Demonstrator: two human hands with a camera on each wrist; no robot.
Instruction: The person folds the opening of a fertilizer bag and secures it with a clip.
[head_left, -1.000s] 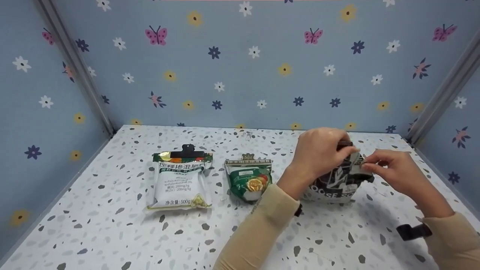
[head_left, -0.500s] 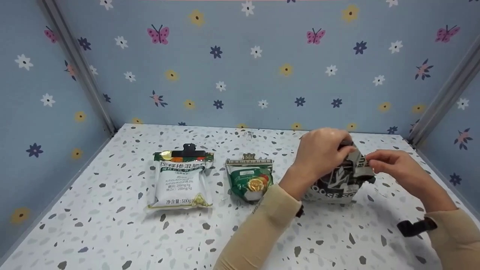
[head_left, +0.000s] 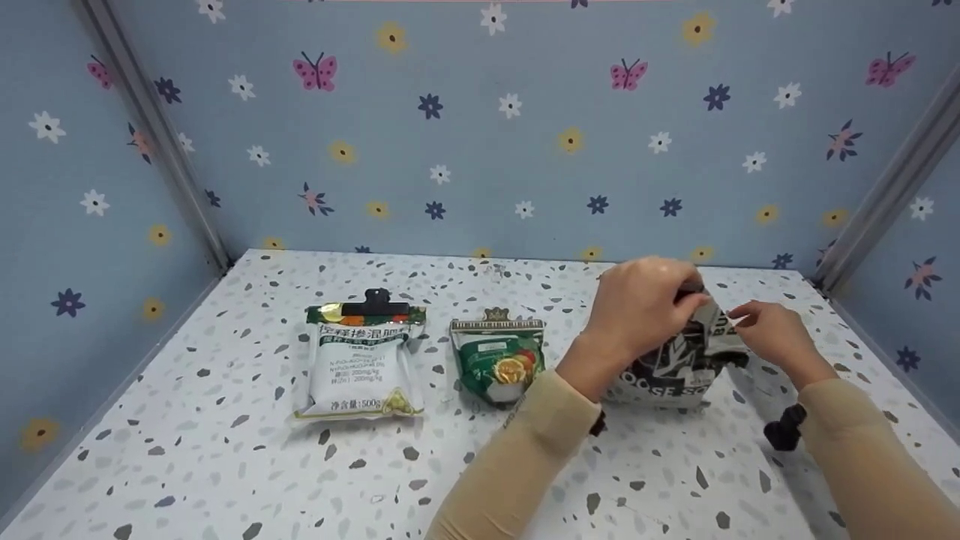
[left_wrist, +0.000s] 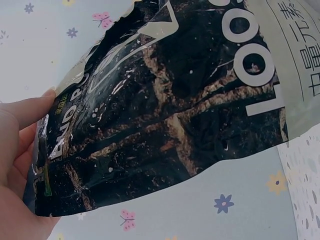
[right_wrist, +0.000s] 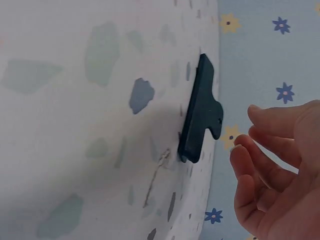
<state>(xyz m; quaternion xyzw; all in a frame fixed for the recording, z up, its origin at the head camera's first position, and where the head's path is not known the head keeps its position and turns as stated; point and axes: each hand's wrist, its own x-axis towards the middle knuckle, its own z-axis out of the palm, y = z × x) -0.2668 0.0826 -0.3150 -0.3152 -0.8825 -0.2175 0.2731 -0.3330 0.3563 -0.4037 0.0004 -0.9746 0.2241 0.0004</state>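
At the right of the table stands a dark bag (head_left: 667, 375) with pale lettering and a folded pale side. My left hand (head_left: 641, 307) grips its top edge; the left wrist view shows the thumb on the bag's printed front (left_wrist: 165, 110), fingers behind. Beside the bag's right edge is my right hand (head_left: 776, 334), fingers loosely bent. Nothing lies between thumb and fingers of that hand (right_wrist: 275, 170) in the right wrist view. A dark green-black clip (right_wrist: 200, 112) lies on the table past those fingertips.
Left of the dark bag sits a small green bag (head_left: 499, 367) closed with a gold clip (head_left: 496, 322). Farther left lies a white bag (head_left: 364, 367) with a black clip (head_left: 376, 304) on top. Patterned walls (head_left: 480, 180) enclose the speckled table (head_left: 225, 465).
My right fingers have come away from the bag's folded right side, and that forearm has swung left. The left hand keeps its grip on the bag's top.
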